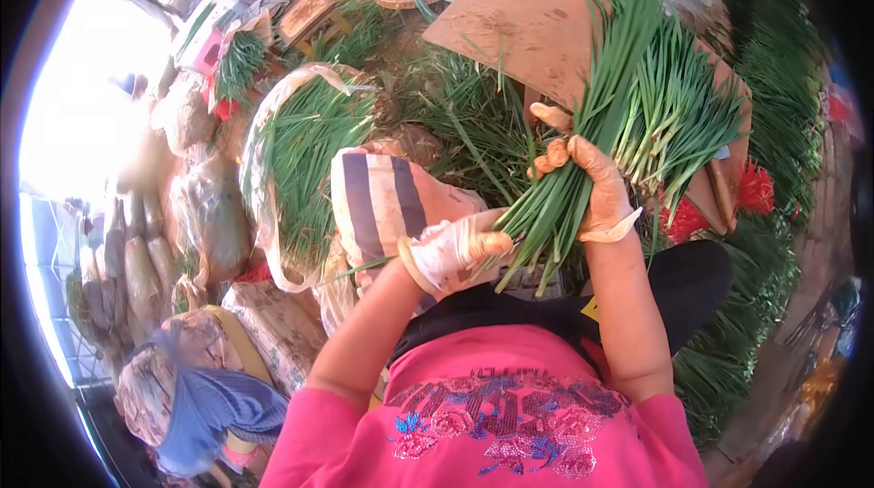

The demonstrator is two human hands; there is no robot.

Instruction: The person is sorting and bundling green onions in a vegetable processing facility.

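A bunch of long green leafy stalks (572, 206) is held over my lap. My right hand (596, 183), in a thin soiled glove, is closed around the middle of the bunch. My left hand (460, 251), gloved too and with a bangle at the wrist, is at the lower left end of the stalks, its fingers curled against them; a thin leaf sticks out behind it. Beyond my right hand, a pile of stalks with pale ends (678, 110) lies on a brown board (510, 19).
At the left stands an open plastic bag of green leaves (314, 165), beside a striped cloth (401, 201). Another person (205, 388) is at the lower left. Filled plastic bags (209, 215) stand farther left. Greens (774, 78) are heaped along the right, near red ties (756, 188).
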